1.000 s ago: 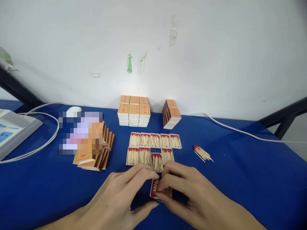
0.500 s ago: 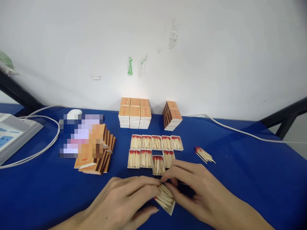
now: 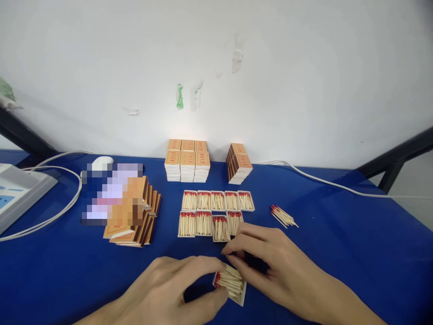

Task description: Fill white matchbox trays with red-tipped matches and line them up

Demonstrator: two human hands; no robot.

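A small white matchbox tray (image 3: 241, 299) full of red-headed matches (image 3: 232, 280) lies tilted across the table in front of me. My left hand (image 3: 176, 286) has its thumb and forefinger at the two sides of the tray's left end, gripping it near the match heads. My right hand (image 3: 267, 259) hovers over the tray's far edge, thumb and forefinger pinched close together; whatever may be between them is too small to make out. Just beyond, a filled tray (image 3: 221, 229) sits slightly forward of the others in two rows of filled trays (image 3: 203, 223).
Loose matches (image 3: 284, 216) lie at the right. Closed matchboxes (image 3: 187, 160) are stacked by the wall, with a smaller stack (image 3: 239, 163) beside them. Matchbox sleeves (image 3: 130, 232) pile up at the left, near a white mouse (image 3: 103, 162) and a cable (image 3: 79, 180).
My left fingers have shifted from lying over the matches to the tray's sides, uncovering the red heads. My right fingertips have moved slightly away from the tray. The camera view has shifted a little.
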